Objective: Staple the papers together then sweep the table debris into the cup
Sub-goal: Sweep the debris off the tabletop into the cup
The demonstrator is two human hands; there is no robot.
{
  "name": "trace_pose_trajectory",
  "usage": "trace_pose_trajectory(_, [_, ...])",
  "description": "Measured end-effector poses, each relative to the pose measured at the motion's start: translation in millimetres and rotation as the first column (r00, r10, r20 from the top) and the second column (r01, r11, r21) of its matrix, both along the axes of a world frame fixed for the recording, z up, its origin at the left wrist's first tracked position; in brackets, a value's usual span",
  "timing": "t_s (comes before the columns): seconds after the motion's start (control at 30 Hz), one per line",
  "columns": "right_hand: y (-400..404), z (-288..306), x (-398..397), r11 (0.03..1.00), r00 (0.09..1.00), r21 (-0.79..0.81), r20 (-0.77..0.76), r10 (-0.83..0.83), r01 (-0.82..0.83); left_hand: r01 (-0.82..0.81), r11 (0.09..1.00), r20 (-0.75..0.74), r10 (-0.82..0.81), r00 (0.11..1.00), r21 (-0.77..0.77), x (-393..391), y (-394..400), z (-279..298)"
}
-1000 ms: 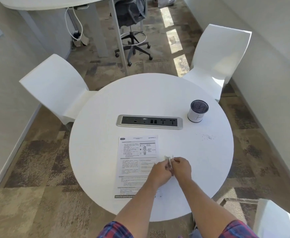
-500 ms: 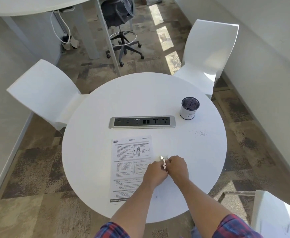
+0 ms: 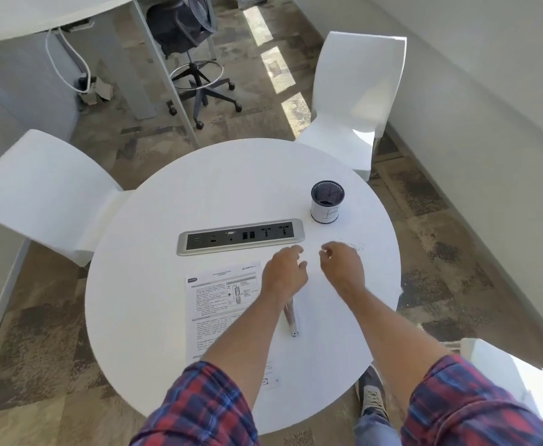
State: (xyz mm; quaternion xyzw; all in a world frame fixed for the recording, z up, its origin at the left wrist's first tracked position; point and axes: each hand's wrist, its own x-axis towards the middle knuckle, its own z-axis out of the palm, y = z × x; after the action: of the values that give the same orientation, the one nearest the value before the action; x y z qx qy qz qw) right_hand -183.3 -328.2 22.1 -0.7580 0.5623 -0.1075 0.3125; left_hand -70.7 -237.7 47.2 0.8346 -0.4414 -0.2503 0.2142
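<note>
The printed papers (image 3: pixel 213 312) lie flat on the round white table (image 3: pixel 154 310), partly under my left forearm. A slim white stapler (image 3: pixel 291 318) rests on the table just right of the papers, free of both hands. My left hand (image 3: pixel 283 272) hovers beyond it, fingers apart, holding nothing. My right hand (image 3: pixel 341 265) is beside it to the right, fingers loosely curled and empty. Small specks of debris (image 3: pixel 357 246) lie just right of my right hand. The black mesh cup (image 3: pixel 327 201) with a white label stands upright at the far right.
A silver power and socket strip (image 3: pixel 241 241) is set into the table's middle, just beyond my hands. White chairs stand at the left (image 3: pixel 44 194), far right (image 3: pixel 357 98) and near right (image 3: pixel 501 365). My shoe (image 3: pixel 373 397) shows below the table edge.
Both hands let go of the stapler, which now lies on the table beside the papers. They moved forward and apart, toward the socket strip and the debris. The camera moved closer.
</note>
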Motion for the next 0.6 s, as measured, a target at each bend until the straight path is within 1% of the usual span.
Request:
trace_pose_trajectory(0.17, [-53.6, 16.9, 3.1, 0.993, 0.999, -0.114, -0.026, 0.035, -0.038, 0.084, 0.994, 0.065, -0.079, 0.995, -0.069, 5.3, -57.4, 10.8])
trace_pose_trajectory(0.27, [-79.3, 20.5, 5.0, 0.984, 0.997, -0.161, -0.017, 0.07, -0.072, 0.107, 0.991, 0.117, -0.098, 0.988, -0.081, 9.3, -86.0, 10.8])
trace_pose_trajectory(0.33, [-96.2, 18.6, 5.5, 0.986, 0.997, -0.149, -0.016, 0.07, -0.072, 0.108, 0.992, 0.138, -0.098, 0.986, -0.07, 11.2, -104.1, 8.3])
trace_pose_trajectory(0.5, [-122.9, -1.4, 4.7, 0.984, 0.986, -0.098, -0.085, 0.143, -0.151, 0.158, 0.986, 0.132, -0.163, 0.978, 0.052, 15.6, -136.0, -4.7])
trace_pose_trajectory(0.6, [-127.0, -14.5, 6.4, 0.983, 0.984, -0.063, -0.059, 0.168, -0.172, 0.166, 0.983, 0.123, -0.175, 0.977, 0.074, 17.0, -145.7, -12.4])
